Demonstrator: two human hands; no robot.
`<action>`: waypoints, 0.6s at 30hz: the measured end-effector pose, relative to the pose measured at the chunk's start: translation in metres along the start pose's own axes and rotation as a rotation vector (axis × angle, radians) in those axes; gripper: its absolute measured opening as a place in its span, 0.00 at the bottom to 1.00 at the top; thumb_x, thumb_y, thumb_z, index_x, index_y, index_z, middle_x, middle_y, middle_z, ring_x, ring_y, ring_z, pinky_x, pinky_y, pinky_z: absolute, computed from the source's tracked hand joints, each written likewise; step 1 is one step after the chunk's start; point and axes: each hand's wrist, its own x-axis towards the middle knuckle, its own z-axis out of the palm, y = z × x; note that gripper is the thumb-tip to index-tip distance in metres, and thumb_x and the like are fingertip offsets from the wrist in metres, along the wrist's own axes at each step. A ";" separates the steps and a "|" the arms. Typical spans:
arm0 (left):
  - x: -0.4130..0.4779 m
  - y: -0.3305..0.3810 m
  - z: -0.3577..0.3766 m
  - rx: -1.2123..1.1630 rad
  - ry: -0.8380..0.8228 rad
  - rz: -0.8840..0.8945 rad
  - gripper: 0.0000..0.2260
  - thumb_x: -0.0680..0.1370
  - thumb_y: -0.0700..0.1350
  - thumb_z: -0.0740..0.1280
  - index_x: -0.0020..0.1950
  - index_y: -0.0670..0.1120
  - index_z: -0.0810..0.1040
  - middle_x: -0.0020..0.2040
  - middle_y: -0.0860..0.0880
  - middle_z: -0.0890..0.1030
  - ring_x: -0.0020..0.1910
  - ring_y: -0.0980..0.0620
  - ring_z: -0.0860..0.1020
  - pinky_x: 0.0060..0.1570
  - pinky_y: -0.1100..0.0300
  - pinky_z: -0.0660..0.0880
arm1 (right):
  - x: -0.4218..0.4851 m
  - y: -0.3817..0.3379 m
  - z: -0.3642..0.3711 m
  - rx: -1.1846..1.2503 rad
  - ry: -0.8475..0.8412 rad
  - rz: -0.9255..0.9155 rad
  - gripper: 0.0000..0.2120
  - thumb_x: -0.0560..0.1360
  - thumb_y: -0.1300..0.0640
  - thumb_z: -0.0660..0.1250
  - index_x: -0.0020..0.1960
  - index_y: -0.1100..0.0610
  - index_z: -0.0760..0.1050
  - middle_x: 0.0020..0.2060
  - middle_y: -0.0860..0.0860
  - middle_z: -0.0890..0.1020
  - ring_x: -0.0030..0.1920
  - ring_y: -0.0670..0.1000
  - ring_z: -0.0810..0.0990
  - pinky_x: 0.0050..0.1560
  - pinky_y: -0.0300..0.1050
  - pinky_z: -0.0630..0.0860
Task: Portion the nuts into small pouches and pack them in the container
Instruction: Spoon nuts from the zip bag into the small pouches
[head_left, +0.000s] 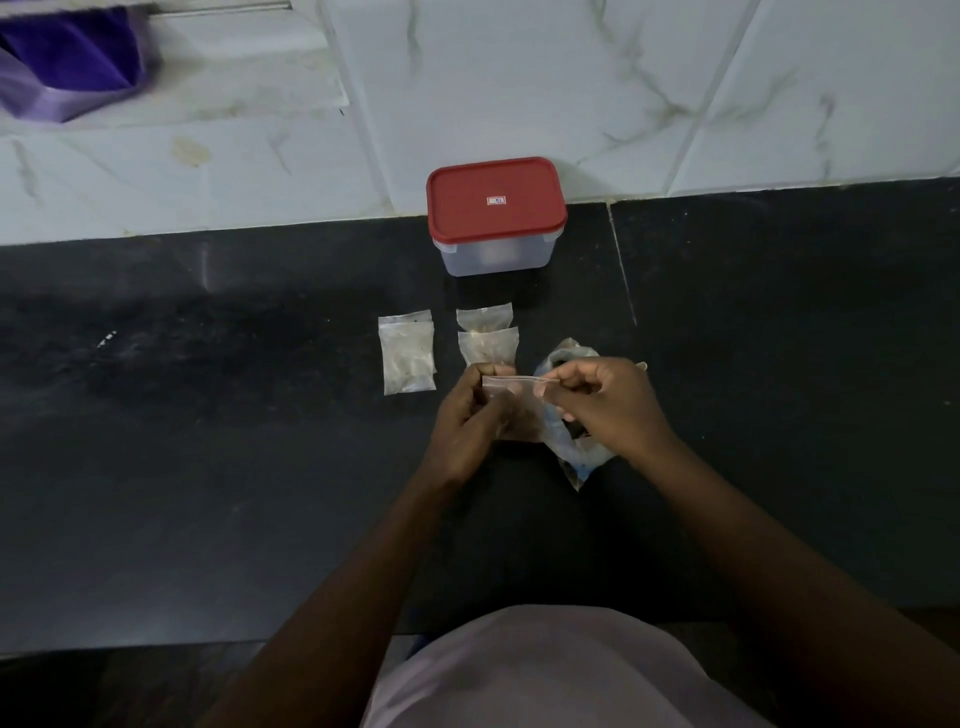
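1. Broadly, the black stone counter (208, 415) carries everything. Its back edge meets a white marbled tile wall (519, 78), and a purple cloth (67, 57) shows above that edge at the far left.
2. A clear rectangular plastic container with a red lid (496, 218) stands at the counter's back edge, about mid-way along it and against the wall. The lid is on.
3. The left hand (467, 415) curls its fingers round the left side of a small clear zip pouch (519, 410) and pinches its top left corner. The right hand (608, 400) pinches the right end of the pouch's top strip between thumb and forefinger, its other fingers loosely bent.
4. A crumpled clear plastic supply bag (571, 452) lies mid-counter, partly under the right hand. I cannot tell what remains in it.
5. A stack of flat clear pouches (408, 353) lies left of the hands. Two overlapping pouches with pale contents (488, 348) lie just beyond them, in line with the container.
6. The held pouch hangs above mid-counter with its zip strip running left to right between the two hands. Something dark shows through it, too blurred to name.
7. The container lies straight ahead of the hands, towards the back edge. The left hand looks slightly nearer to it, and the lid would have to come off before packing.
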 end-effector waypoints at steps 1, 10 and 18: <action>-0.001 0.000 -0.003 0.000 0.011 0.038 0.08 0.84 0.43 0.65 0.59 0.40 0.78 0.50 0.45 0.84 0.50 0.47 0.84 0.47 0.56 0.81 | 0.002 -0.002 0.000 -0.013 -0.014 -0.003 0.02 0.75 0.56 0.76 0.48 0.52 0.85 0.39 0.45 0.86 0.37 0.37 0.83 0.40 0.30 0.78; -0.002 -0.005 -0.020 0.065 0.084 0.147 0.10 0.83 0.43 0.67 0.49 0.37 0.82 0.44 0.42 0.84 0.45 0.44 0.83 0.45 0.52 0.81 | 0.012 -0.008 0.010 -0.030 -0.100 0.027 0.04 0.76 0.56 0.74 0.50 0.54 0.85 0.41 0.49 0.85 0.38 0.40 0.81 0.40 0.33 0.77; -0.001 -0.006 -0.032 0.012 0.093 0.166 0.09 0.82 0.42 0.68 0.49 0.36 0.83 0.45 0.41 0.84 0.45 0.44 0.84 0.46 0.53 0.81 | 0.008 -0.009 0.019 -0.009 -0.082 -0.057 0.11 0.72 0.52 0.79 0.54 0.50 0.84 0.40 0.50 0.85 0.41 0.46 0.83 0.43 0.35 0.78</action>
